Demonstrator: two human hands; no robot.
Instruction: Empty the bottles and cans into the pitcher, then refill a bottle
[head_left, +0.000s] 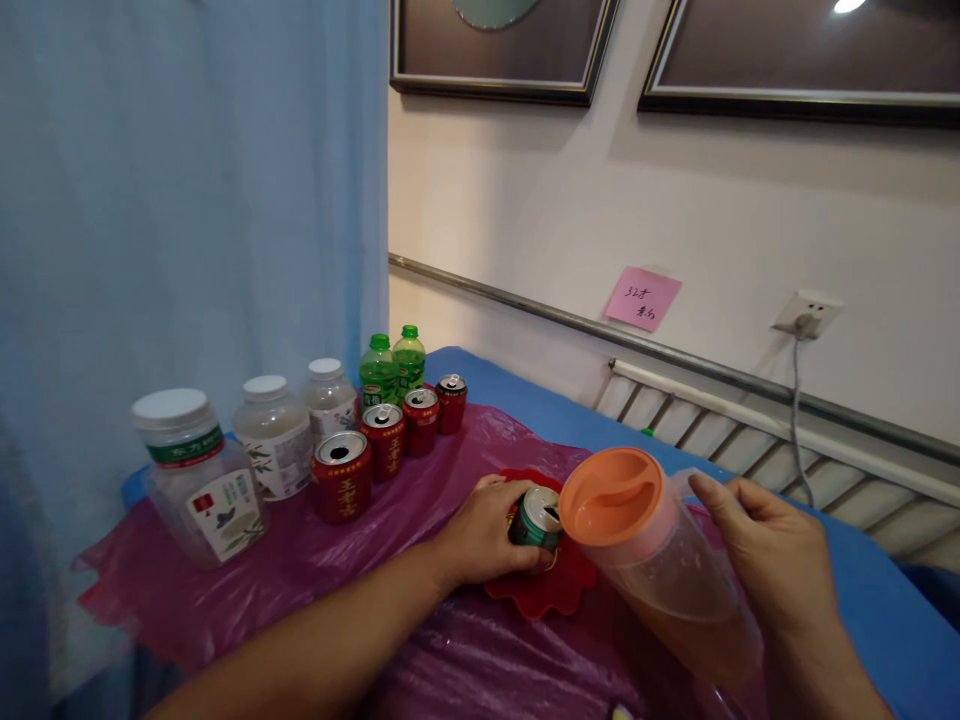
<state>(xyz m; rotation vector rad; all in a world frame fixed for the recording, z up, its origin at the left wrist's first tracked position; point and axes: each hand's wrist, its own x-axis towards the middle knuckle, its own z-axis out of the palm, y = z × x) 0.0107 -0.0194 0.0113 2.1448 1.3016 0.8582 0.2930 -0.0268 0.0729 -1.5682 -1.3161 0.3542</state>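
My left hand [487, 530] is wrapped around a green drink can [536, 522] with an opened silver top. The can stands on a red scalloped mat [540, 597]. In my right hand [772, 550] is the handle of a clear plastic pitcher [682, 590] with an orange lid [611, 495]. Tilted toward the left, the pitcher brings its lid right beside the can's top. Cloudy, pale brownish liquid shows inside the pitcher. Whether any liquid is flowing into the can I cannot tell.
Several red cans [343, 485] stand in a slanting row at left. Behind them are white-capped jars [217, 500] and two green-capped bottles [380, 375]. Purple plastic sheeting [375, 610] covers part of the blue surface [862, 580]. A metal rail [525, 302] and radiator [697, 430] line the wall.
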